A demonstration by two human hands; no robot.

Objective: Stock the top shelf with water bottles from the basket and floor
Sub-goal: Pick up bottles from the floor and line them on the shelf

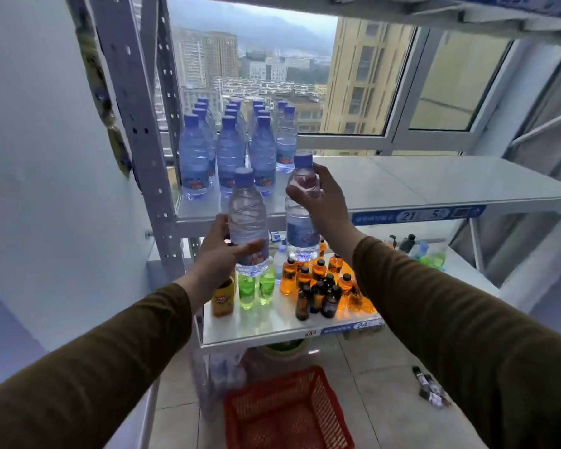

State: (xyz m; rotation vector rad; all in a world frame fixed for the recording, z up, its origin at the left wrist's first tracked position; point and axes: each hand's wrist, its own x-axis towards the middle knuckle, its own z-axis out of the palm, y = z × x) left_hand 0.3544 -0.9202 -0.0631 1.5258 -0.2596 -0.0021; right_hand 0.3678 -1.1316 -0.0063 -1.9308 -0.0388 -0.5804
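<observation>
Sleeves [110, 358] nearest. My left hand [219, 254] grips one water bottle [248, 228] low; my right hand [321, 197] grips another [300, 218] near its neck, both upright before the shelf's front edge [402, 217]. Rows of stocked bottles [230, 147] fill the shelf's left end; right side bare. Red basket [285, 413] on the tiled floor.

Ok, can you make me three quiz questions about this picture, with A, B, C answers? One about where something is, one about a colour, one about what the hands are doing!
1. Where is the red basket?
A. on the floor
B. on the top shelf
C. in a hand

2. What colour are the water bottle caps?
A. green
B. blue
C. black

3. What are the hands doing?
A. both empty
B. one holds a bottle
C. each holds a bottle

Answers: 1 A, it sits on the tiles below the shelves. 2 B, every cap is blue. 3 C, the left hand and right hand each grip one bottle.
</observation>
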